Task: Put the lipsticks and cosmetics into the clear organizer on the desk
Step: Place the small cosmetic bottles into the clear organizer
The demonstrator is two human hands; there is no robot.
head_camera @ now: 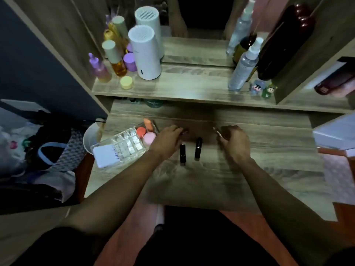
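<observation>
A clear organizer (pixel 123 145) with a grid of small cells stands at the desk's left, a white card at its near end. Its far end holds an orange sponge (pixel 148 124), a red-orange puff (pixel 141 131) and a pink puff (pixel 149 137). Two black lipsticks (pixel 182 153) (pixel 198 147) lie on the wooden desk (pixel 211 179) between my hands. My left hand (pixel 168 140) is closed on a dark lipstick whose tip shows at its fingertips. My right hand (pixel 233 141) grips a slim metallic tube that sticks out toward the upper left.
A raised shelf (pixel 192 89) behind holds coloured bottles, a yellow jar (pixel 126 82), a white cylinder device (pixel 145 52), spray bottles (pixel 243 68) and small figurines (pixel 262 90). A white bowl (pixel 91 138) sits left of the organizer. A white box (pixel 334 131) lies at the right.
</observation>
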